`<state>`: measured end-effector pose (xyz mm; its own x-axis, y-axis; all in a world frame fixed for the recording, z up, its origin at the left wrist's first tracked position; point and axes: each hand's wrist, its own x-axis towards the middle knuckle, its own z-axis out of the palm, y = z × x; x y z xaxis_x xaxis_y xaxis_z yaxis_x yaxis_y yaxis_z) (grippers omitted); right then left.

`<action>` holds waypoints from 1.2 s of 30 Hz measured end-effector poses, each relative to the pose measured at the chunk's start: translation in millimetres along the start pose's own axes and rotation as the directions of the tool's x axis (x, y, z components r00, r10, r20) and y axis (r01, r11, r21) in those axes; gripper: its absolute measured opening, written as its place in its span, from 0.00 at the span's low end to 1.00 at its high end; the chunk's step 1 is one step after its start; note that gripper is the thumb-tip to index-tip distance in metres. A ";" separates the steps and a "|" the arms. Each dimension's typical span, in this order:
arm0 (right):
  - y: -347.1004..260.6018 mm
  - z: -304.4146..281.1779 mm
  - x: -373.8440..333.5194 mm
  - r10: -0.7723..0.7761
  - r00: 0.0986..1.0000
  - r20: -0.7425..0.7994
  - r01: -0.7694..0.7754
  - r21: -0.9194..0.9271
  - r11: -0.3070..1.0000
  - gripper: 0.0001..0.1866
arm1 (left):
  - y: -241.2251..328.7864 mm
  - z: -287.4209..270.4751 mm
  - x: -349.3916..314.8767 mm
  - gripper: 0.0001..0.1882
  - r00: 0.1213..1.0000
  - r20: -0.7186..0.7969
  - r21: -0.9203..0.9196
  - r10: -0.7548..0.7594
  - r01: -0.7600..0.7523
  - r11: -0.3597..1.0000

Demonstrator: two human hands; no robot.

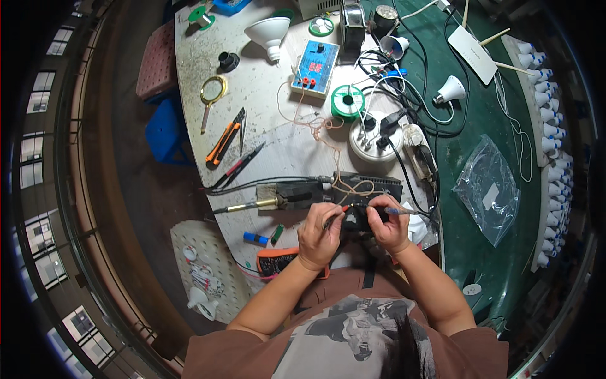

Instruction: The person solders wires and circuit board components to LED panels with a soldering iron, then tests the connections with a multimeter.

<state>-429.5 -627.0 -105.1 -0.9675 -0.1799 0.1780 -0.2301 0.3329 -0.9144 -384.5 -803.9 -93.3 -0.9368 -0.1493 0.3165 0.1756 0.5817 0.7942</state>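
Both my hands meet over a black box-shaped device [386, 184] at the bench's near edge. Pinched in my left hand [317, 237] is a slim dark probe with a red tip [345, 208]. My right hand [389, 226] has its fingers closed on a thin blue-grey pen-like tool [404, 212], whose exact kind I cannot make out. Between the fingertips lies something too small to name. Thin copper-coloured wires [341, 180] run from the blue tester [315, 66] toward my hands. Left of them lies a soldering iron [243, 206] with a brass-coloured barrel.
An orange-edged multimeter [278, 258] sits beside my left forearm. Utility knife [224, 144], tweezers [238, 165] and magnifier [213, 90] lie at left. A round white power strip [377, 142] with tangled cables stands beyond my right hand. Rows of bulbs [550, 132] line the far right.
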 end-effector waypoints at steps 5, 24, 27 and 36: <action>0.3 0.4 1.5 -0.036 0.999 -0.007 0.037 0.020 0.999 0.05 | -1.6 0.1 -0.3 0.12 1.000 0.010 -0.001 -0.007 0.007 1.000; 6.6 -0.2 -2.4 -0.036 0.998 0.043 0.035 0.021 0.999 0.04 | 2.7 0.7 5.0 0.11 0.997 0.033 -0.021 -0.075 0.076 0.997; -0.9 -2.9 2.3 -0.115 0.992 -0.044 0.118 0.051 0.992 0.06 | 9.7 -3.7 9.1 0.10 0.998 0.013 -0.089 -0.059 0.060 0.994; -60.8 -14.3 12.0 -0.345 0.808 0.477 0.492 -0.226 0.840 0.13 | 31.4 -53.5 4.4 0.14 0.936 0.353 -0.185 -0.012 0.082 0.979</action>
<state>-428.7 -636.1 -42.1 -0.6524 -0.7017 0.2863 -0.6937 0.4008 -0.5985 -366.9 -829.0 -39.3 -0.9853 0.1354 0.1039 0.1511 0.4097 0.8996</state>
